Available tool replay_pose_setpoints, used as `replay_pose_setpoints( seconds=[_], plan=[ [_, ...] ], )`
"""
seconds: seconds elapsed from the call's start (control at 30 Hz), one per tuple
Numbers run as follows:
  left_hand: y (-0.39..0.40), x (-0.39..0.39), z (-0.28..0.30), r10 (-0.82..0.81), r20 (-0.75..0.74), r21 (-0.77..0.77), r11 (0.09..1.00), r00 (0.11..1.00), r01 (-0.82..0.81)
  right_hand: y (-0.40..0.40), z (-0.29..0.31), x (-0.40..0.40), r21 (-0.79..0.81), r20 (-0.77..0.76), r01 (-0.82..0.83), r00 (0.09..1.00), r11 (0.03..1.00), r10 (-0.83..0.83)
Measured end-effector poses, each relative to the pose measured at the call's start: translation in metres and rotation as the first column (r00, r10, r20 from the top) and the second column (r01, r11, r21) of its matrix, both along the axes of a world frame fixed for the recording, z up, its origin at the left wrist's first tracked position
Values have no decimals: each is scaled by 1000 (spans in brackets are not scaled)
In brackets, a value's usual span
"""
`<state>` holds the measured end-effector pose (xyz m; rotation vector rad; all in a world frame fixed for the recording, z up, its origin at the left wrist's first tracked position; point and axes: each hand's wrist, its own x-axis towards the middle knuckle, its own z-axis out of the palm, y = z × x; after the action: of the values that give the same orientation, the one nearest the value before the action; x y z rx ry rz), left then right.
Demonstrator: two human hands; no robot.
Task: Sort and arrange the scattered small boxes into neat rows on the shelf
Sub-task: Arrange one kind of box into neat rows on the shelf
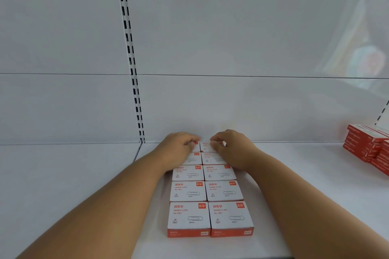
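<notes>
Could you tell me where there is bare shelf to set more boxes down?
Bare shelf lies between the paper clip boxes and the red stack, and left of the boxes. Crowded at the back, under both hands.

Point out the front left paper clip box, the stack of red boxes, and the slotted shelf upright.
Front left paper clip box (188, 215): head view, middle of its white top face.
Stack of red boxes (367, 147): head view, red side of the pile at far right.
Slotted shelf upright (128, 48): head view, mid-length of the white strip.
</notes>
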<state>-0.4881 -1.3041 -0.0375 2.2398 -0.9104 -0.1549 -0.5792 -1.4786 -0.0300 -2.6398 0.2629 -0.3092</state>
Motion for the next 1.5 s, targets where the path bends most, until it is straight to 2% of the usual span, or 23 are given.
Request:
replay_pose_setpoints(
  seconds=[0.1,0.13,0.17,0.23,0.3,0.4,0.47,0.6,1.0,1.2,1.37,1.5],
  plan=[
    [8,-4,3,66,-100,-120,990,993,-78,-4,5,-6,39,51,74,996,996,-76],
    [11,-4,3,117,-75,-141,982,990,-127,-5,6,-8,48,53,123,991,991,-125],
    [16,-4,4,198,15,-126,973,980,-195,-6,8,-10,34,34,176,984,984,-177],
    [27,-3,8,367,245,-26,928,897,-372,-7,9,-13,-42,-61,234,970,971,-236],
    [33,-4,11,399,348,112,881,849,-460,-4,7,-13,-93,-158,219,960,971,-231],
    [30,-11,9,315,293,302,865,902,-401,0,4,-13,-150,-201,190,955,970,-218],
    [26,-13,6,284,287,340,863,915,-374,1,3,-12,-177,-203,183,955,967,-217],
    [22,-11,4,269,319,363,851,909,-379,-1,2,-11,-182,-221,173,952,968,-212],
    [24,-5,5,242,245,380,867,939,-323,-2,-1,-10,-203,-210,155,958,967,-197],
    [30,-17,15,300,210,363,860,930,-360,4,13,-20,-134,-230,203,946,970,-230],
    [40,-32,23,197,153,469,848,968,-247,12,15,-37,-180,-270,172,938,968,-217],
    [40,-44,17,166,147,434,875,975,-214,16,8,-41,-197,-258,177,940,964,-226]
  ],
)
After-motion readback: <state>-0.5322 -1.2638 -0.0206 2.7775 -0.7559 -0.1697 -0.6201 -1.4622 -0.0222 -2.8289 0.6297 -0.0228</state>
